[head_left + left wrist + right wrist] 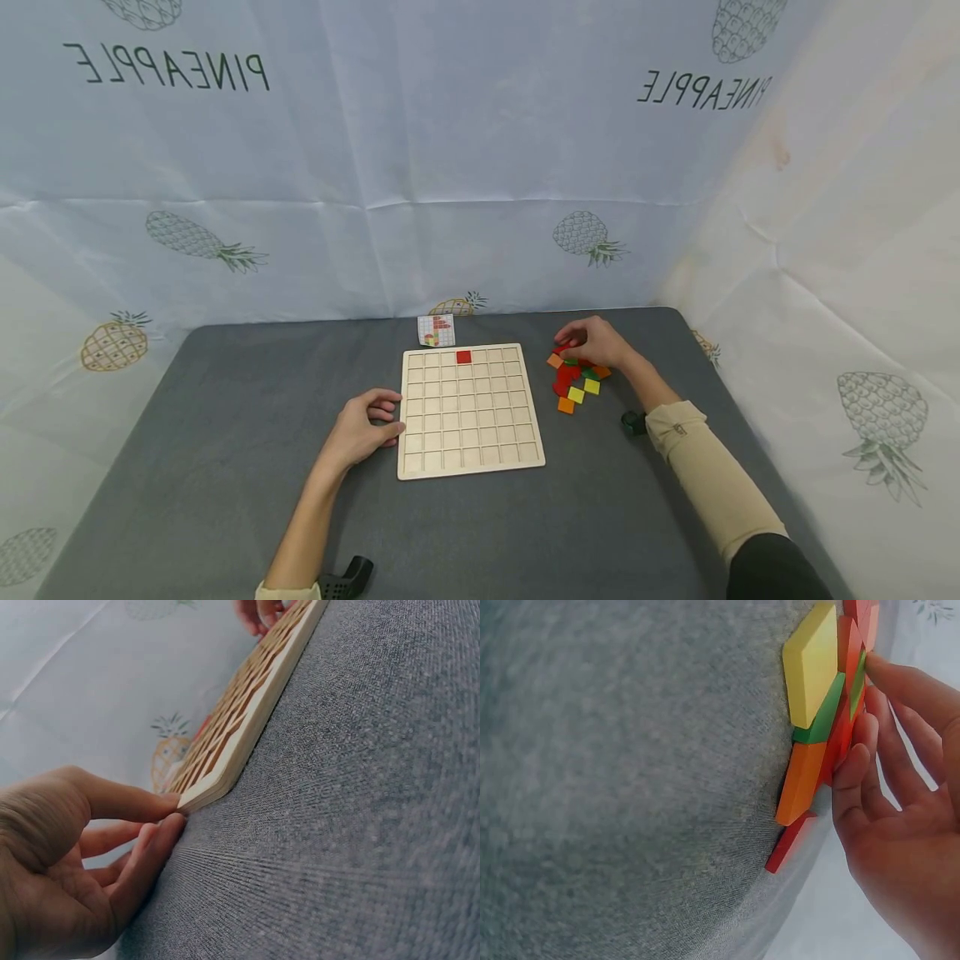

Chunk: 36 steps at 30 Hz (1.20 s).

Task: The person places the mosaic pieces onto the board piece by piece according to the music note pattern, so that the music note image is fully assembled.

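A light wooden grid board (471,414) lies on the dark table, with one red square tile (464,357) in its top row. At the board's left side is my left hand (365,429); in the left wrist view, its thumb and a finger (154,840) pinch the board's edge near a corner. My right hand (596,342) reaches over a loose heap of red, orange, yellow and green tiles (576,396). Seen from the right wrist, its curved fingers (851,769) and thumb stand apart against the heap, touching red tiles (838,742); a yellow tile (810,667) lies nearby.
Behind the board is a small card (436,331) printed with a coloured grid pattern. A pale cloth with pineapple prints (450,167) hangs behind and beside the grey table (247,433). Dark devices (348,577) are near both wrists.
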Motion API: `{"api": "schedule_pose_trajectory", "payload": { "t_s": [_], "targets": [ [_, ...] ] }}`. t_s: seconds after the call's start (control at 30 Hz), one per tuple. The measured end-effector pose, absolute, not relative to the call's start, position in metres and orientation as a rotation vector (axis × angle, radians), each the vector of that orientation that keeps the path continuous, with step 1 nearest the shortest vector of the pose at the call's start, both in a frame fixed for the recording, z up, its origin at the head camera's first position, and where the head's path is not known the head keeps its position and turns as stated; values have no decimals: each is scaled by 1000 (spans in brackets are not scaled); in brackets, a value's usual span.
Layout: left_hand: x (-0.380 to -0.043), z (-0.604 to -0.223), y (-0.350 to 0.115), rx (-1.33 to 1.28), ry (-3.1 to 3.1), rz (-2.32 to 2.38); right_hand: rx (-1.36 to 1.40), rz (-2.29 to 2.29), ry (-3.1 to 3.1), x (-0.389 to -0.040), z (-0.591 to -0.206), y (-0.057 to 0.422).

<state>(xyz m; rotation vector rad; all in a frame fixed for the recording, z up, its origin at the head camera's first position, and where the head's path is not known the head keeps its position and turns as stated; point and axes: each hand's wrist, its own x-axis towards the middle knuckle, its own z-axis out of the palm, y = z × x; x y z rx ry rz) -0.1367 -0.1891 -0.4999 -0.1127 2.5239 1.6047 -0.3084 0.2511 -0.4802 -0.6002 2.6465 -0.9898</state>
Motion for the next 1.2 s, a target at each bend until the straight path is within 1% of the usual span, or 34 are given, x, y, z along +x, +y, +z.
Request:
{"api": "schedule_pose_trajectory", "payload": {
  "t_s": [0.6, 1.2],
  "targets": [
    [-135, -497, -188, -108, 2507, 1627, -599, -1024, 2751, -308, -487, 248],
    [-133, -494, -190, -82, 2474, 1650, -509, -1008, 2764, -312, -492, 247]
  ]
}}
